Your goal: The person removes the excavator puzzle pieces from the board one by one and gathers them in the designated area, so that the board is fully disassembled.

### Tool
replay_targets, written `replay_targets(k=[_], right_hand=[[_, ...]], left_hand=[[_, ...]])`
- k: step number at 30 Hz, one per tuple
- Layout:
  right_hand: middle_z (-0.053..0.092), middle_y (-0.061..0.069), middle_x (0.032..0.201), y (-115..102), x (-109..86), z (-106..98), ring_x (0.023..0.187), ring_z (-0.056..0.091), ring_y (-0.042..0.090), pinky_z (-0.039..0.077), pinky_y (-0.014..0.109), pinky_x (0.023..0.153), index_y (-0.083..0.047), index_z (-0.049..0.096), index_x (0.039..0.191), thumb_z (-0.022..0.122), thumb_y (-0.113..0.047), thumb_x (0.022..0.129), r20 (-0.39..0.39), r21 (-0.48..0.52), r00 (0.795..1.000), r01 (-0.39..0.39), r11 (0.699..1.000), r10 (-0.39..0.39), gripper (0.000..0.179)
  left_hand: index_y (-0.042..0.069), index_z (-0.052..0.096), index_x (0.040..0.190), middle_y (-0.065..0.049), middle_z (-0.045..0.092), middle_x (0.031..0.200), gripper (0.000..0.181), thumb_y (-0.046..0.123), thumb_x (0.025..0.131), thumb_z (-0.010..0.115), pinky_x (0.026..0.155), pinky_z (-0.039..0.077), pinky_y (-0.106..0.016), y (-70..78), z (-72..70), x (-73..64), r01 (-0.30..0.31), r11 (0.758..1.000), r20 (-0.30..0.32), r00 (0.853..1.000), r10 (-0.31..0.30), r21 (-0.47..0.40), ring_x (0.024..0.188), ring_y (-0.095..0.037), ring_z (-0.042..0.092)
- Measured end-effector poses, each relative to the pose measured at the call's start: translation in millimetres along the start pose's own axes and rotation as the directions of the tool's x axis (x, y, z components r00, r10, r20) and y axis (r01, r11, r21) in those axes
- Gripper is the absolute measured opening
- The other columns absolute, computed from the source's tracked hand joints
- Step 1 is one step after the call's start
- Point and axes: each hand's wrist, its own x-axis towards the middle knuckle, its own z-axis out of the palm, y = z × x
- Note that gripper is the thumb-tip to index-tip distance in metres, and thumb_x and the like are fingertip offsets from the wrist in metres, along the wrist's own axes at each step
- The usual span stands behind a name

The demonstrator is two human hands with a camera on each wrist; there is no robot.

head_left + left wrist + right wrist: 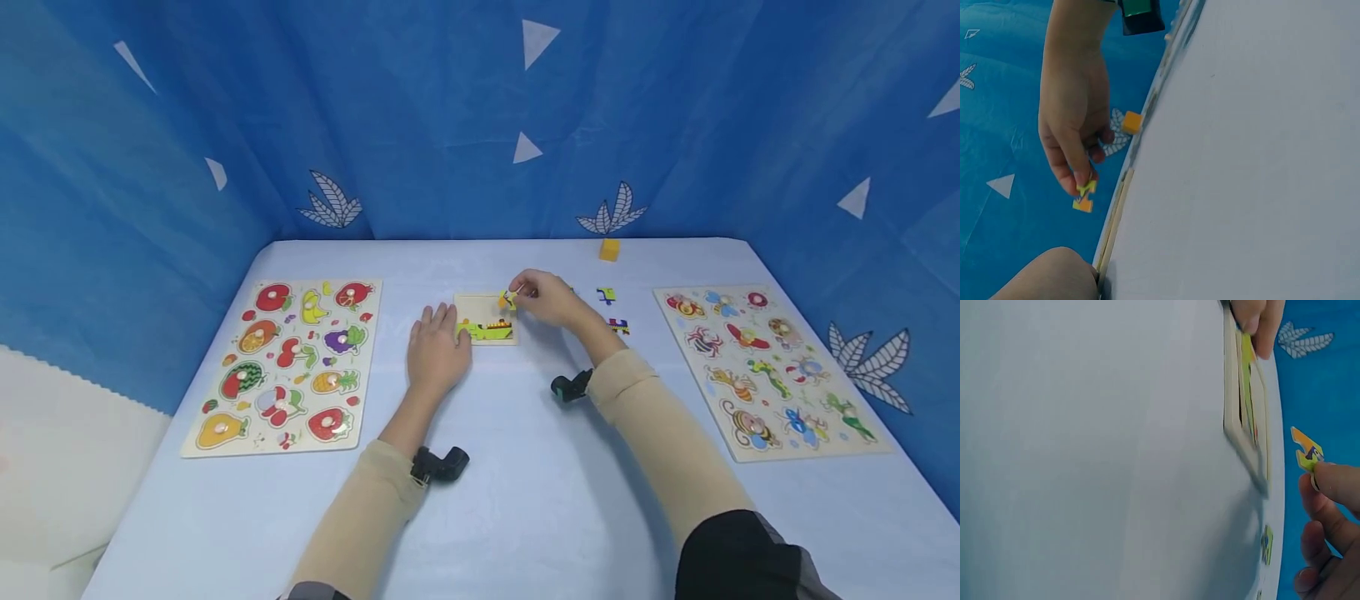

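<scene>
Piece (1311,454) (pinched) near tray edge (1231,394).

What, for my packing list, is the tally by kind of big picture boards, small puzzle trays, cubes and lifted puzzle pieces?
Big picture boards: 2
Small puzzle trays: 1
Cubes: 1
Lifted puzzle pieces: 1
Total: 5

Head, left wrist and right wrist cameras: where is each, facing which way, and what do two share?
Head: worn on the head, facing forward and down over the table; left hand, right hand and both sleeves show.
Left wrist: on that wrist, turned sideways, facing the right hand and its pinched puzzle piece; probably part of the left hand shows at the bottom.
Right wrist: on that wrist, also sideways, facing the wooden puzzle tray; both hands' fingers show.
Both wrist views share the puzzle piece and blue curtain.
</scene>
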Motion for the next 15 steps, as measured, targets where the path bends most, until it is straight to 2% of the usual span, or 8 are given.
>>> replay_targets(k=[7, 15], right_hand=[[0.063, 0.008, 0.108, 25, -11.9, -15, 0.09, 0.055, 0.023, 0.049, 0.031, 0.071, -0.014, 0.061, 0.115, 0.06, -0.02, 0.098, 0.025, -0.047, 0.999, -0.032, 0.998, 0.033, 0.018], [0.065, 0.007, 0.102, 44, -18.9, -19, 0.094, 0.056, 0.024, 0.048, 0.035, 0.086, -0.012, 0.064, 0.109, 0.065, -0.016, 0.095, 0.058, -0.079, 0.998, -0.008, 0.997, 0.012, 0.014]], left_hand=[[0.013, 0.044, 0.15, -0.012, 0.035, 0.16, 0.053, 0.035, 0.102, 0.041, 0.126, 0.013, -0.05, -1.0, -0.2, -0.5, -0.004, 1.0, -0.004, 1.0, 0.004, -0.018, 0.153, -0.032, 0.02], [0.011, 0.045, 0.149, -0.012, 0.035, 0.16, 0.053, 0.034, 0.102, 0.04, 0.126, 0.013, -0.05, 0.0, 0.7, -0.3, -0.011, 1.0, -0.008, 1.0, 0.011, -0.013, 0.153, -0.032, 0.02]])
